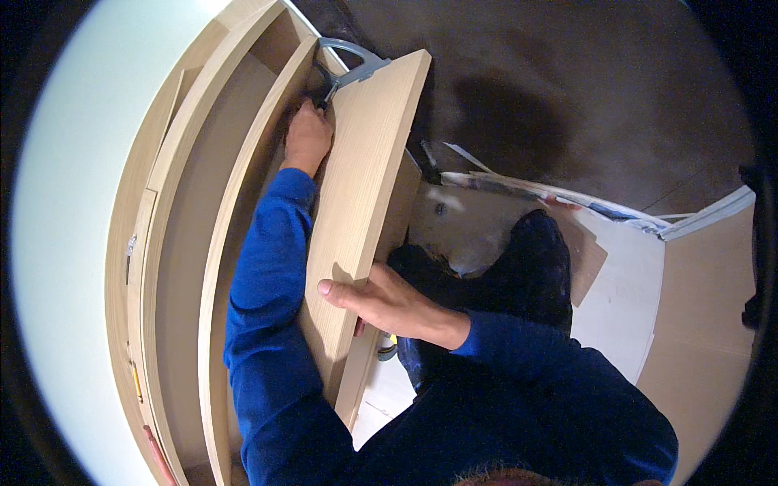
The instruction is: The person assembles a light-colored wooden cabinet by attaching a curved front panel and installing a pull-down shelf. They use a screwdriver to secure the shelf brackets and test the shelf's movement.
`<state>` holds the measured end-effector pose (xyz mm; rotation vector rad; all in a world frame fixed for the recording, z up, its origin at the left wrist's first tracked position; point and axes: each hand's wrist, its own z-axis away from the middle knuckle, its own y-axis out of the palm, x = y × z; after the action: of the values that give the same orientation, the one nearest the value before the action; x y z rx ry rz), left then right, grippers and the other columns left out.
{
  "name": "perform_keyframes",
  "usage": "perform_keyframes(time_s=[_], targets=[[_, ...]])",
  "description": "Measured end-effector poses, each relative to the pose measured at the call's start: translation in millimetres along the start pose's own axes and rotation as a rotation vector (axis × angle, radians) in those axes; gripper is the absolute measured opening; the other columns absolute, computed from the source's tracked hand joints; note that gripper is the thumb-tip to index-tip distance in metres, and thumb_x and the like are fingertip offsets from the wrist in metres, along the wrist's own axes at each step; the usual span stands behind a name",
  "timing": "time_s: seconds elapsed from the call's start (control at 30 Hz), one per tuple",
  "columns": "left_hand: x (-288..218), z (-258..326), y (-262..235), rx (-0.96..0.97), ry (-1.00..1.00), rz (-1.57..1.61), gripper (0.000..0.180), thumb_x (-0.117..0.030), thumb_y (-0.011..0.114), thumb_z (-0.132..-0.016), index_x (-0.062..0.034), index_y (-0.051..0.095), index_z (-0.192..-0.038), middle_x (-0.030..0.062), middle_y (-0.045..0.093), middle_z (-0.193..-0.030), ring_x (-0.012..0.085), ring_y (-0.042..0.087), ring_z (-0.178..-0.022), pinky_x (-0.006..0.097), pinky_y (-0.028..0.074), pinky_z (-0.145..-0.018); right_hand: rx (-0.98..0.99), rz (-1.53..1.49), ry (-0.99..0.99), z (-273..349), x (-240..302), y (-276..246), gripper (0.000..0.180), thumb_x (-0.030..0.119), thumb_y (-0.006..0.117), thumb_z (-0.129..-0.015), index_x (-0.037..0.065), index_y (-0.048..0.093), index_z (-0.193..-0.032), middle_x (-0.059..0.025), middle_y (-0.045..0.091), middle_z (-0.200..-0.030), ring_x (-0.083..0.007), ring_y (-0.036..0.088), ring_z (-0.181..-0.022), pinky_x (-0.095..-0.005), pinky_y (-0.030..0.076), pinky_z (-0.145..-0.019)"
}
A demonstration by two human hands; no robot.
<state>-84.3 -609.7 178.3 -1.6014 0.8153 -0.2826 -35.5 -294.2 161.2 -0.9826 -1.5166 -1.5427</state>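
A light wooden panel (pixel 365 186) runs from the upper middle down to the centre, standing against a light wooden cabinet frame (pixel 174 211). My left hand (pixel 307 138) reaches up along the panel's left edge and grips the handle of a grey clamp (pixel 350 66) that sits on the panel's top end. My right hand (pixel 387 304) lies over the panel's right edge lower down, thumb on its face, fingers wrapped behind it. Both arms wear blue sleeves.
A pale wall (pixel 73 202) fills the left side. Dark brown floor (pixel 583 89) lies at the upper right. White boards and brown cardboard pieces (pixel 624 275) lie on the floor to the right, under my dark trouser legs (pixel 527 259).
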Motion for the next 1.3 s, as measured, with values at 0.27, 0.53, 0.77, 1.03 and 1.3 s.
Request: perform_keyframes(time_s=[0.27, 0.53, 0.77, 1.03, 1.3], targets=[[-6, -6, -3, -0.033, 0.021, 0.071, 0.049, -0.031, 0.051, -0.105, 0.005, 0.049, -0.138, 0.0367, 0.061, -0.128, 0.05, 0.058, -0.124, 0.055, 0.045, -0.107, -0.059, -0.011, -0.01, -5, 0, 4, 0.053, 0.047, 0.064, -0.1, -0.002, 0.063, -0.119, -0.0107, 0.07, -0.094, -0.0173, 0.069, -0.073, -0.0297, 0.055, -0.051], [5, -12, 6, -0.081, 0.042, 0.049, 0.042, -0.028, 0.047, -0.106, 0.0046, 0.053, -0.13, 0.0377, 0.062, -0.125, 0.0511, 0.059, -0.121, 0.055, 0.046, -0.104, -0.061, 0.013, -0.005, -6, 6, 3, 0.051, 0.046, 0.066, -0.099, -0.003, 0.066, -0.113, -0.0106, 0.071, -0.089, -0.0174, 0.069, -0.073, -0.0299, 0.055, -0.05], [4, -3, -5, -0.043, -0.068, 0.06, 0.04, -0.028, 0.046, -0.106, 0.0053, 0.06, -0.123, 0.0373, 0.061, -0.127, 0.0507, 0.059, -0.122, 0.055, 0.045, -0.106, -0.082, 0.011, -0.043, -5, 12, 5, 0.051, 0.046, 0.065, -0.099, -0.004, 0.067, -0.112, -0.0117, 0.072, -0.089, -0.0182, 0.07, -0.072, -0.0303, 0.056, -0.049], [16, -4, 1, -0.112, 0.013, 0.044, 0.033, -0.02, 0.052, -0.103, -0.0026, 0.062, -0.128, 0.0328, 0.063, -0.128, 0.0469, 0.06, -0.124, 0.052, 0.046, -0.107, -0.054, 0.006, -0.03, -6, 14, 5, 0.05, 0.044, 0.065, -0.099, -0.004, 0.066, -0.113, -0.0111, 0.071, -0.089, -0.0172, 0.069, -0.072, -0.0297, 0.055, -0.049], [56, 22, -11, -0.06, 0.124, -0.299, 0.036, -0.013, 0.06, -0.094, -0.0109, 0.067, -0.13, 0.0258, 0.068, -0.125, 0.0427, 0.064, -0.12, 0.051, 0.05, -0.106, -0.038, 0.002, -0.02, -4, 17, 5, 0.054, 0.046, 0.065, -0.099, -0.005, 0.063, -0.118, -0.0127, 0.07, -0.092, -0.0181, 0.069, -0.073, -0.0298, 0.055, -0.052]])
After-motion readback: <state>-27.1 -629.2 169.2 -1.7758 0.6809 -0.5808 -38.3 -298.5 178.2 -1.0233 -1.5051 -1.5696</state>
